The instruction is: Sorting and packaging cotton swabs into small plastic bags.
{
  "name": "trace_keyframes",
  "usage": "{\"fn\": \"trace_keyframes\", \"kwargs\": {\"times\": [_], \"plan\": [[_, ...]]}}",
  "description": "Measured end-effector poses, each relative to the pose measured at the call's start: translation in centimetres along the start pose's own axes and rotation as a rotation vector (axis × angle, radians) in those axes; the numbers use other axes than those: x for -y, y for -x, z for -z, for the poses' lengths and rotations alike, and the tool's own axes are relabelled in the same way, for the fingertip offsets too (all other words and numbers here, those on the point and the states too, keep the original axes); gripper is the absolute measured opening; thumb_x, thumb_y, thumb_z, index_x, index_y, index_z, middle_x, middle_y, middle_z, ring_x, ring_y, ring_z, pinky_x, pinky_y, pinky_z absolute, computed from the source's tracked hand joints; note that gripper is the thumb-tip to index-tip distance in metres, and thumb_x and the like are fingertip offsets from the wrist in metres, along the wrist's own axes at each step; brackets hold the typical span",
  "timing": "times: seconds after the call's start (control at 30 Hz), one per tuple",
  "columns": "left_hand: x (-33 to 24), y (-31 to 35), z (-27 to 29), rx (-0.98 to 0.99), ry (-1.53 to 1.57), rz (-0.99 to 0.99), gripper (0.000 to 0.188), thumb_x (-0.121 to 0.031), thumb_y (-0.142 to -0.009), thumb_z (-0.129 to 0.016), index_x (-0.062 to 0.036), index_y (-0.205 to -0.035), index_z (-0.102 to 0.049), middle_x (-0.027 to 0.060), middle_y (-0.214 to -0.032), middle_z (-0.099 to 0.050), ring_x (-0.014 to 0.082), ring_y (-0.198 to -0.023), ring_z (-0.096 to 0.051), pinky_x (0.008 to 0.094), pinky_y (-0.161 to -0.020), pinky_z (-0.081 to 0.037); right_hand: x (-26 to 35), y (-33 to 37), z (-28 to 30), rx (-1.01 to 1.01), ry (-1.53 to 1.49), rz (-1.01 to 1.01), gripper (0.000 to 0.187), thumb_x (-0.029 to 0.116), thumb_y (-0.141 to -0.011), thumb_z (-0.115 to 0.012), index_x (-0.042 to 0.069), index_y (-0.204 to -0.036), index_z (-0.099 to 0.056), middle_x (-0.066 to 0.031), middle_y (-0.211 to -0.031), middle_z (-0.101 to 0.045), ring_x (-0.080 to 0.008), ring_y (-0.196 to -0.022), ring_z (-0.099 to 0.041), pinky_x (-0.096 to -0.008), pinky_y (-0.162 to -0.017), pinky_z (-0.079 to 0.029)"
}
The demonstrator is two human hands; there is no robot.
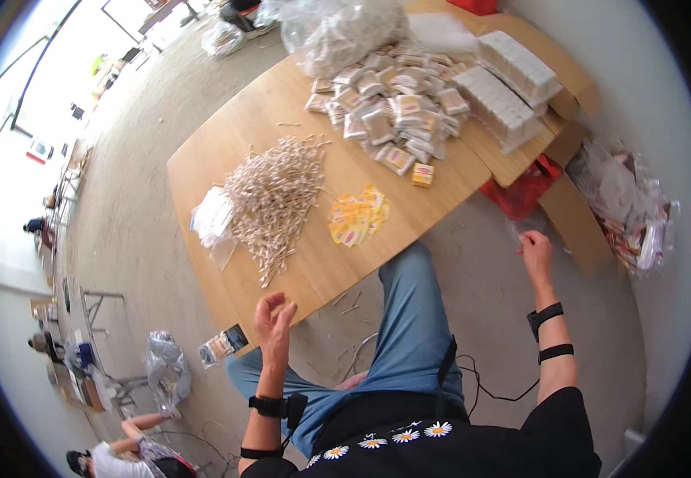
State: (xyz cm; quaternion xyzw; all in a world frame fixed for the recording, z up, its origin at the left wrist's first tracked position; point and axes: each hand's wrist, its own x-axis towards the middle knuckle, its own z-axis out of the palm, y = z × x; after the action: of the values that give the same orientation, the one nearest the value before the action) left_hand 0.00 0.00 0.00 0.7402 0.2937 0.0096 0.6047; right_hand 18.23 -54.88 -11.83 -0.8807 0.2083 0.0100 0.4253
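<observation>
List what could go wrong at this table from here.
1. The left hand is close to the tip of the loose swab pile; a careless sweep might send swabs over the edge to join the sticks on the floor.
2. The yellow pieces lie loose near the table's front edge and could be brushed off.
3. The heaped packets might slide and knock the small yellow box.
</observation>
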Motion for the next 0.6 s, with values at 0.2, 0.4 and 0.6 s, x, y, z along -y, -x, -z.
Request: {"fn": "trace_keyframes", "kwargs": {"times": [0.2,0.4,0.6], "plan": [[0.8,-5.4,2.6,-0.413,-0.186,-0.311,0.045,-0.017,-0.091,-0.071,0.0042,-0.128,-0.056,0.0206,-0.137,-0.055,0.0290,-0.130,-0.052,0.0422,-0.109,-0.042,19.7,3.1,-9.2,0.095,-0.090,0.644,0.017,0.013,-0.087,-0.072,-0.004,-0.091,-0.070,-0.0136,-0.083,-0.069,-0.0206,-0.068,-0.067,-0.0330,-0.062,-0.053],[3.4,-10.1,4.1,-0.552,-0.394,-0.335,0.051,-0.020,-0.093,-0.068,0.0070,-0.132,-0.053,0.0254,-0.146,-0.048,0.0395,-0.139,-0.042,0.0459,-0.117,-0.032,29.8,5.3,-19.0,0.364,-0.099,0.770,0.030,0.020,-0.083,-0.076,-0.003,-0.101,-0.071,-0.0174,-0.092,-0.069,-0.0252,-0.073,-0.067,-0.0366,-0.070,-0.053],[6.5,-11.9,5.1,-0.552,-0.608,-0.483,0.047,-0.018,-0.092,-0.066,0.0076,-0.130,-0.054,0.0256,-0.146,-0.047,0.0412,-0.141,-0.039,0.0475,-0.118,-0.030,36.6,-1.3,-22.7,0.285,-0.002,0.841,0.046,0.028,-0.079,-0.079,-0.003,-0.112,-0.070,-0.0218,-0.097,-0.069,-0.0325,-0.086,-0.068,-0.0422,-0.079,-0.054]]}}
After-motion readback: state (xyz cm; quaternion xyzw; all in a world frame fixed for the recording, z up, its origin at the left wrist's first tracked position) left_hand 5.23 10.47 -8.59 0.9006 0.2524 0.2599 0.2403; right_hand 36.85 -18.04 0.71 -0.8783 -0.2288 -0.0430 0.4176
